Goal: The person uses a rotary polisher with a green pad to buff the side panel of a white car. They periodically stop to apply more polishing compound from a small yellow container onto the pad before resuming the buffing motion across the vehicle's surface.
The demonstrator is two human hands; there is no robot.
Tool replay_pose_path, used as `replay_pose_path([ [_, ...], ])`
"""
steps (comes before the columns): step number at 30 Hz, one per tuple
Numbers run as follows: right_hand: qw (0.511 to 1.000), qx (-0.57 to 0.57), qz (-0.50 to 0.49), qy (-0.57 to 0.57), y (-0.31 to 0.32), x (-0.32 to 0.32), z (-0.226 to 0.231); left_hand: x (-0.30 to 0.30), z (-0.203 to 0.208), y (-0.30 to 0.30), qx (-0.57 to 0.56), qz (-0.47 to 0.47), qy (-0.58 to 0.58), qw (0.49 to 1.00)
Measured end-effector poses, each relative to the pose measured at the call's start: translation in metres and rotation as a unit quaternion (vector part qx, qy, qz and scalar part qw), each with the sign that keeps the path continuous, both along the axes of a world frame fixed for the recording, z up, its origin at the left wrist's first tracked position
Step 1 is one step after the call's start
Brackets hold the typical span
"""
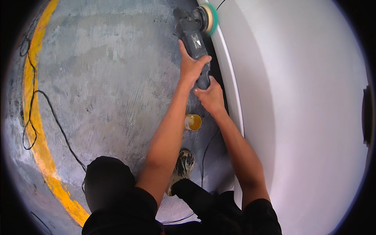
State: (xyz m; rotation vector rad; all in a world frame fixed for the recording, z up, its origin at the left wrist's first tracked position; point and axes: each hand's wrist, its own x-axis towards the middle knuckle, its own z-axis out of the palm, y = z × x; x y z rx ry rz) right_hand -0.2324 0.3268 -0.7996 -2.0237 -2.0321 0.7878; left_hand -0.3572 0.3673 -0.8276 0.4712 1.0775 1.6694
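A dark grey power polisher (194,41) is held out in front of me with both hands. Its round pad (213,19), green over a cream backing, faces the lower edge of a white car body panel (305,98) and appears to touch it. Midway along the tool, my left hand (190,67) closes around the body, thumb on its right side. Behind it, my right hand (212,96) grips the rear end of the handle. The undersides of both hands are hidden, as are some fingers.
A yellow tub (193,122) stands on the grey floor (105,78) below my hands, near my shoe (183,166). Black cable (58,117) trails across the left side, over a yellow floor line (35,133). Another cable (204,156) runs beside my leg.
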Motion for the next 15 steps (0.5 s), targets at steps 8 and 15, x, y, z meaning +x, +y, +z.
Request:
replay_pose_path([
  [8, 1.0, 0.004, 0.013, 0.019, 0.024, -0.023, 0.0, -0.017, -0.023, 0.04, 0.03, 0.09, 0.109, 0.99],
  [15, 0.989, 0.112, 0.061, 0.07, -0.02, 0.043, -0.014, 0.036, -0.001, -0.023, 0.046, -0.004, -0.036, 0.998],
])
